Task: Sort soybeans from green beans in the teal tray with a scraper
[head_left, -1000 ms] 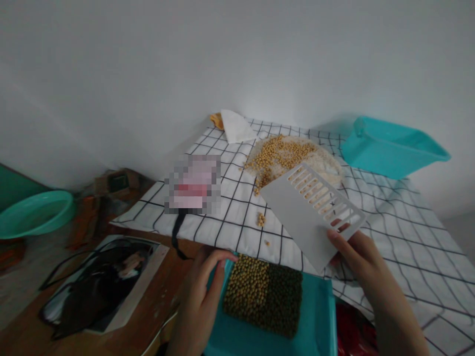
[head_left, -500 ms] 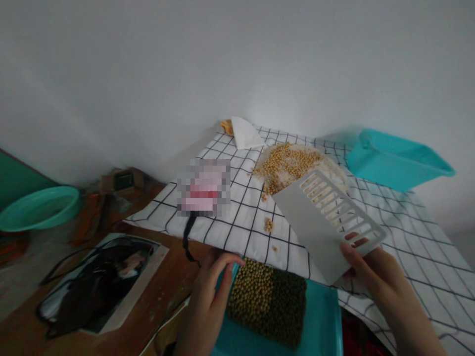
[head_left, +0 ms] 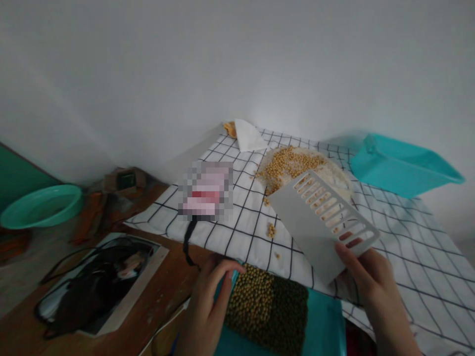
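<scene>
Right hand pinches a flat grey slotted panel

We hold the panel between thumb and fingers at its near right end, tilted above a white cloth with black checks; whether its lower edge touches the cloth, we cannot tell. Through its slots we see part of a pale, rounded, grainy spread, just beyond, with loose round yellow beans scattered over its left side. Our left hand has thumb and fingers narrowed on the far left corner of a turquoise plastic tray, near the cloth's near edge. Inside lie packed yellow beans on the left, meeting dark green beans on the right. Well apart, far right, stands a turquoise trough-shaped plastic container.

We judge the step in hand to be steadying the tray while the panel is poised alongside. Our next move calls for a firm pinch and a still rim, lest the beans spill.
</scene>
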Tool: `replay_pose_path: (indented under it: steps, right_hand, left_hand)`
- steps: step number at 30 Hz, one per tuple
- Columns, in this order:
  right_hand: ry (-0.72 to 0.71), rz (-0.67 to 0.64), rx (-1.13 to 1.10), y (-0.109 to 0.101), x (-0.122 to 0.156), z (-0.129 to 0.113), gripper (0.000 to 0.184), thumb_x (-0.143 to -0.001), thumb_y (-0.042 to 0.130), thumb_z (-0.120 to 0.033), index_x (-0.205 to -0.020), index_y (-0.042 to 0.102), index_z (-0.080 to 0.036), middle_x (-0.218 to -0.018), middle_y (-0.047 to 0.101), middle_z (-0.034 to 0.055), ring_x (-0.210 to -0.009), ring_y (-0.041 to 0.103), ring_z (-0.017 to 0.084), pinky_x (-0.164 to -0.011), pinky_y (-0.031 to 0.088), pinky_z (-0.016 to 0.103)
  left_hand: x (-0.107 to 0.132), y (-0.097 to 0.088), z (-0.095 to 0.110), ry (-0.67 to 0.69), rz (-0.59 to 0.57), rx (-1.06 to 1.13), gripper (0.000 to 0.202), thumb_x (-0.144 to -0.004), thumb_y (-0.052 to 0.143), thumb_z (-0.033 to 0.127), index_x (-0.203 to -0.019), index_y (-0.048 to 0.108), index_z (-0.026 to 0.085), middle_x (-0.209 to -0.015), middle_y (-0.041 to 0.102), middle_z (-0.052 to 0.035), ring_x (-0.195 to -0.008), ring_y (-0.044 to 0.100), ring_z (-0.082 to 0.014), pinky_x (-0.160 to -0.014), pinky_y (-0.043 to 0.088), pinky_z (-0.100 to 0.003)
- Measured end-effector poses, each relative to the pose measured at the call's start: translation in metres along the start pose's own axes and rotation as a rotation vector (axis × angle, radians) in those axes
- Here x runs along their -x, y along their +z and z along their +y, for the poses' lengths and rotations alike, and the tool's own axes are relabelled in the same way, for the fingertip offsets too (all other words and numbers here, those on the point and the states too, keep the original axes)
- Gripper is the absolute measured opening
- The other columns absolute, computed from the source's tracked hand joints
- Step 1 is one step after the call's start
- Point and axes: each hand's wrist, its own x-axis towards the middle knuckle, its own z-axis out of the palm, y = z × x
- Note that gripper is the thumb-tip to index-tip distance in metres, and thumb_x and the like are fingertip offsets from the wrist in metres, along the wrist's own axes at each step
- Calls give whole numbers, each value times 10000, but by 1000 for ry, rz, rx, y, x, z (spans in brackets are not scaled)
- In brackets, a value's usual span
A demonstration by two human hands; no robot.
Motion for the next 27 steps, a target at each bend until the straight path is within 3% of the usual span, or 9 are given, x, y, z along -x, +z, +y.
replay_pose_path:
  steps: [7, 15, 21, 27]
  right_hand:
    - [11, 68, -28, 2, 2, 6, 457, -840, 655, -598, -647, 623, -185, -597, 600, 35, -538, 521, 168, -466, 386, 257]
    - [-9, 38, -10, 6, 0, 5, 482, -860, 632, -595, -579, 562, -209, -487, 540, 28, -520, 552, 193, -459, 400, 268]
    - [3, 32, -34, 4, 0, 12, 458, -862, 631, -602, -641, 613, -201, -535, 589, 36, -514, 544, 182, -454, 395, 264]
    - [-13, -45, -13, 4, -4, 2, 477, -874, 598, -611, -626, 602, -203, -515, 568, 28, -483, 512, 170, -435, 367, 259]
  left_hand:
    - [-4, 3, -9, -38, -24, -9, 227, -963, 485, 322, -884, 696, 291, -907, 720, -15, -919, 679, -214, -867, 519, -337]
    - [-6, 1, 2, 5, 5, -48, 223, -948, 496, 289, -854, 699, 293, -875, 722, -3, -879, 689, -195, -817, 536, -298]
    - [-5, -2, 7, 47, 33, -73, 214, -934, 515, 275, -842, 707, 295, -844, 728, 10, -840, 704, -181, -774, 545, -272]
    - [-5, 0, 8, 65, 33, -95, 210, -932, 516, 255, -845, 702, 298, -840, 725, 21, -825, 699, -166, -765, 542, -254]
